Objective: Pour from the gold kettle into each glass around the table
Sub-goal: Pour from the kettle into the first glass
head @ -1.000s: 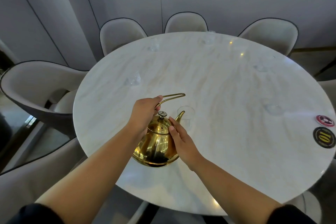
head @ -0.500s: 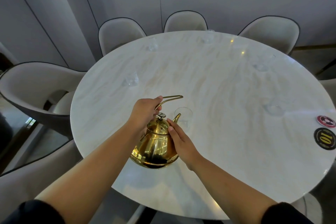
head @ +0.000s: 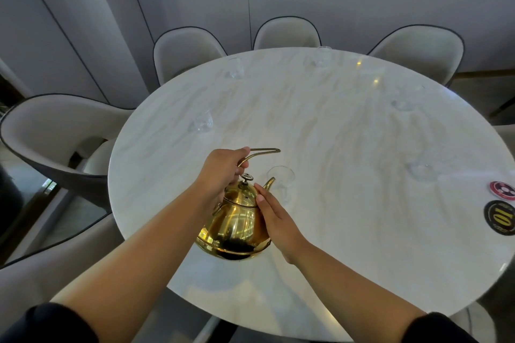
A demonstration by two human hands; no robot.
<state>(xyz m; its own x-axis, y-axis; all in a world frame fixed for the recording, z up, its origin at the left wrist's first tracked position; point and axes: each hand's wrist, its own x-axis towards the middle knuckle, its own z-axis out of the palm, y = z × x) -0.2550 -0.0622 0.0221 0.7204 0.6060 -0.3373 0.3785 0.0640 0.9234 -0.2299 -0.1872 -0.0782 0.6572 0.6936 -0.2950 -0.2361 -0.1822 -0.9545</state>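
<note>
Control of the tilt is what this step asks for. The left hand (head: 223, 170) has its fingers (head: 243, 151) curled round the thin wire handle of the gold kettle (head: 237, 228), which hangs tipped forward above the near part of the counter (head: 348, 147). The right hand (head: 278, 220) lies against the kettle's side and lid, fingers (head: 263, 198) straight and pressed together, holding nothing. The spout sits just at the rim of the nearest glass (head: 282, 185); whether anything is flowing cannot be told. To pour well, the person would likely raise the handle slowly while the flat hand steadies the lid, so the stream runs thin and lands inside the rim. That glass looks light, so a knock from the spout could tip it. Five more glasses show well apart around the counter, among them the left glass (head: 205, 121) and the right glass (head: 422, 172), so each fill should probably be modest.
</note>
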